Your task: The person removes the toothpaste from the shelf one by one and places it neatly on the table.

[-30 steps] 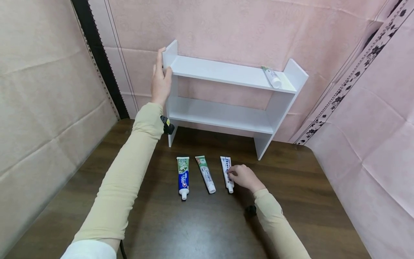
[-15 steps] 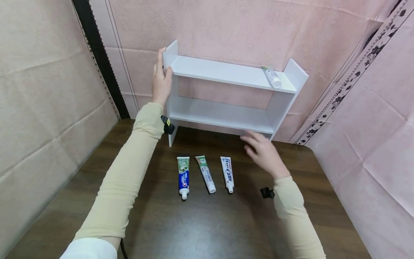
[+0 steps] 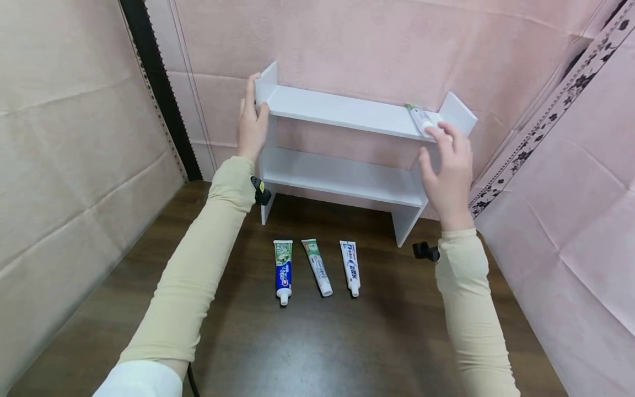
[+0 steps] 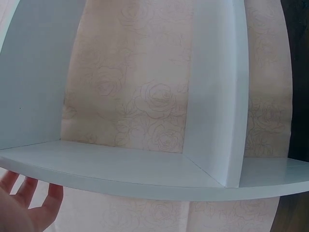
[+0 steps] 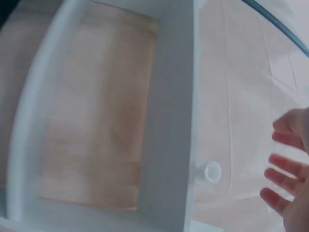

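My left hand (image 3: 252,129) rests against the outer face of the white shelf's left side panel, fingers extended up along it and thumb by its front edge. In the left wrist view, the fingertips meet that panel. My right hand (image 3: 448,171) is raised in front of the top shelf's right end, fingers spread and holding nothing. Close by its fingertips a white-and-green toothpaste tube (image 3: 419,118) lies on the top board, its white cap (image 5: 212,172) poking past the edge. On the table lie a blue-and-green tube (image 3: 283,270), a green-and-white tube (image 3: 317,267) and a white-and-blue tube (image 3: 350,267).
The two-tier white shelf (image 3: 342,173) stands at the back of the dark wooden table (image 3: 317,347), near a pink cloth backdrop (image 3: 357,44). Cloth panels also rise on the left and right sides. Dark cameras are strapped to both wrists.
My right hand has left the white-and-blue tube on the table and moved up to the shelf's top right, carrying nothing. The left hand keeps its place on the side panel.
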Available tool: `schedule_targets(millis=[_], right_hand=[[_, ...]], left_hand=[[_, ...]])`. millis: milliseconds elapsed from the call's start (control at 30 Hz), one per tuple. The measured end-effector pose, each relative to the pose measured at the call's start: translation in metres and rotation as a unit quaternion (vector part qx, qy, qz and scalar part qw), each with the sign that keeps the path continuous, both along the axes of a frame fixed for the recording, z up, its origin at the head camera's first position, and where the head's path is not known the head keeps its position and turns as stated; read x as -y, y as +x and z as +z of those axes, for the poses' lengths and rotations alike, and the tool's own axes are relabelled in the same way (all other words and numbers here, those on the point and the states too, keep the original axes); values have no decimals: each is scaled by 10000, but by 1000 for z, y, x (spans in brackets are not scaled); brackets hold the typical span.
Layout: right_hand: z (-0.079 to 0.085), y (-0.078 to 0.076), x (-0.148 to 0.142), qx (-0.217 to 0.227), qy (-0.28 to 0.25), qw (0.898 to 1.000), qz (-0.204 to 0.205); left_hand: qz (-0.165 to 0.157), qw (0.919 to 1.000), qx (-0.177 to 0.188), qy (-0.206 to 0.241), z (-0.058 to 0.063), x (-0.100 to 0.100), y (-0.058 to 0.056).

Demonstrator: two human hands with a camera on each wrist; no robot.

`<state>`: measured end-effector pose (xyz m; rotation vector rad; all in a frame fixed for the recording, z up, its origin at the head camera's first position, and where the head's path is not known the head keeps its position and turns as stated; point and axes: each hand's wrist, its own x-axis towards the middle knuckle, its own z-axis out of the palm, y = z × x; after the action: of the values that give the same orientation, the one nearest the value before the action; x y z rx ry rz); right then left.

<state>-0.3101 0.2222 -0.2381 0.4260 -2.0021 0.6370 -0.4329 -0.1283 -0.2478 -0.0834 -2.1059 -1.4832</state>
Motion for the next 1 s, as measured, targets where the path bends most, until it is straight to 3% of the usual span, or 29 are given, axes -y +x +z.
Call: schedule_targets(millis=[100,267,400,500,700,1000], right_hand=[[15,-13,-5,368,-356,9983,-284],[30,-40,-12,1358,-300,9883,-628],[24,-57,-16,2088,-136,9752,-719],[14,-62,-16,2361,-130,9683,-807],[8,-64,-12,2256,-206,9698,-900],[2,-66,-5,1502,-777,9809,-966]], left_hand=[[-45,10000,57,-18,-3,-3,0],[-56,10000,28,66,-5,-4,-1],[-49,9999,14,108,-5,-4,0],[-65,9999,57,93,-5,-5,0],[-86,9998,-32,149,-1,-2,-1],[-55,9998,47,169,0,0,0]])
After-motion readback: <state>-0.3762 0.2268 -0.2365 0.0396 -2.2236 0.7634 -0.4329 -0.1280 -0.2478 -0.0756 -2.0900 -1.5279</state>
